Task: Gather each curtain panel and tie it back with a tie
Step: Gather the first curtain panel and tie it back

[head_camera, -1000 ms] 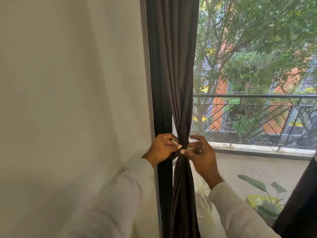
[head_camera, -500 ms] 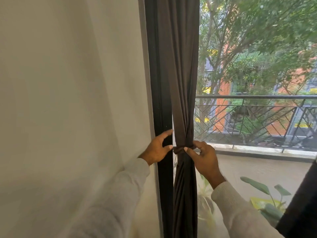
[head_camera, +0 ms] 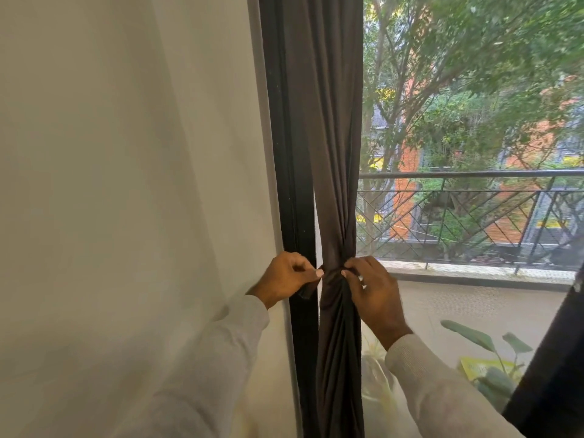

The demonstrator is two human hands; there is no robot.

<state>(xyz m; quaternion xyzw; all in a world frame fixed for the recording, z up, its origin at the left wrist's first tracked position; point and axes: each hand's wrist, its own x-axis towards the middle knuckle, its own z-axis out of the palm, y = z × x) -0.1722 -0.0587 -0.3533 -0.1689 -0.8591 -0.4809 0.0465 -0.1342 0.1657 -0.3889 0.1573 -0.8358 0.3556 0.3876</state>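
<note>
A dark grey curtain panel (head_camera: 328, 121) hangs gathered into a narrow bundle beside the black window frame (head_camera: 290, 184). A dark tie (head_camera: 331, 275) of the same cloth cinches it at waist height. My left hand (head_camera: 287, 276) pinches the tie's left end, thumb against fingers, with a short end hanging below. My right hand (head_camera: 373, 289) grips the tie and bundle from the right, thumb pressed on the knot. A second dark curtain panel (head_camera: 556, 374) shows at the lower right edge.
A white wall (head_camera: 126, 184) fills the left half. Through the glass are a balcony railing (head_camera: 474, 210), trees and an orange building. A potted plant (head_camera: 486, 358) stands at the lower right behind the glass.
My left hand, open with fingers spread half a second ago, has closed on the tie's left end. My right hand has shifted slightly onto the knot.
</note>
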